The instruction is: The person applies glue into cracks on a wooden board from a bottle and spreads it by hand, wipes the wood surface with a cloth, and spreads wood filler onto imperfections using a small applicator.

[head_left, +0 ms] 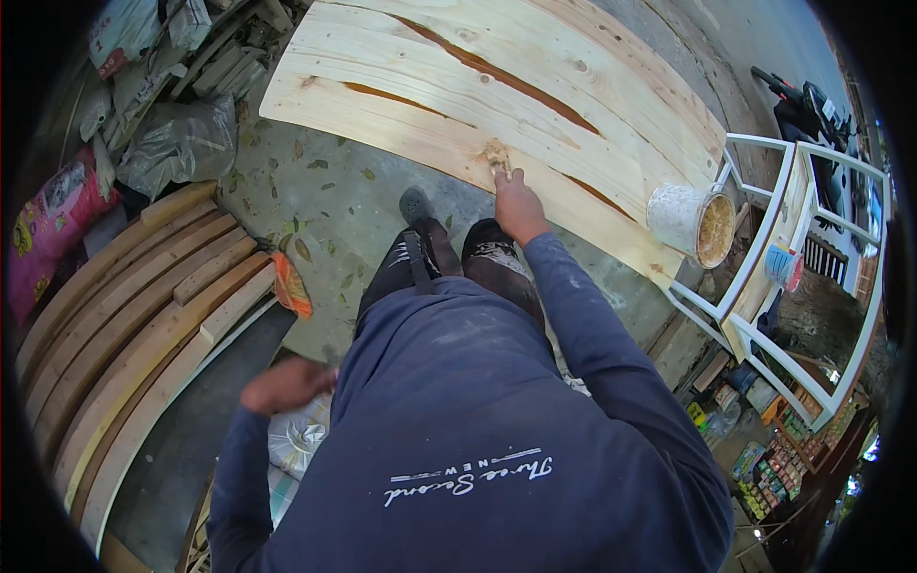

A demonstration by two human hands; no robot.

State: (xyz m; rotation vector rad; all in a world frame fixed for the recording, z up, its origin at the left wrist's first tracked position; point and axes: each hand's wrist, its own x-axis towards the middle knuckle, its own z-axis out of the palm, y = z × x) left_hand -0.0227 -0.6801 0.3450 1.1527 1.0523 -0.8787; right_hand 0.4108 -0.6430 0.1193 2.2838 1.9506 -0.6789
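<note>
— Concrete floor with dry leaves on it, stacked planks to the left, plastic sacks at the upper left. What lies ahead of the person?

— From the head camera, a wide pale wooden panel lies flat in front of the feet, its long axis running from upper left to lower right across the view. Dark glossy seams run along it the same way.

— And the hands?

— The right hand reaches forward, fingers closed around a small tool, a brush or scraper by the look; I cannot tell which. The tool's tip touches the panel at its near edge, in a light smear of paste. The tool sits straight ahead of the grip, pointing away from the body, across the board's grain.

— The left hand?

— Drawn back at the person's side, well apart from the panel, blurred, above a crumpled white bag. Whether it clasps anything I cannot tell.

— So which is nearer the work?

— The right, plainly. A white bucket of yellowish paste lies tipped on the panel's right end, near a white metal frame, also on the right hand's side.
</note>
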